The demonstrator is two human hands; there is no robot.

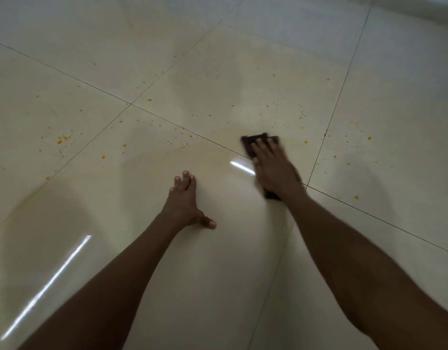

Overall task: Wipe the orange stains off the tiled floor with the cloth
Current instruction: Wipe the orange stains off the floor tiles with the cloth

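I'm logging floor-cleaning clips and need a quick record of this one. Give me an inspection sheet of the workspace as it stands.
Surface: glossy cream tiled floor with dark grout lines; a faint yellowish smear on the tile beyond the left hand.
Job's things: dark cloth flat on the floor; orange stains scattered left, ahead and right of it, not yet wiped.
Clutter: nothing seen.
Grippers: right hand pressing flat on the cloth, blurred; left hand flat on the bare tile, fingers straight.
Cables: nothing seen.
Surroundings: light reflections on the tiles; top of the view paler grey and blurred, cannot tell what it is.
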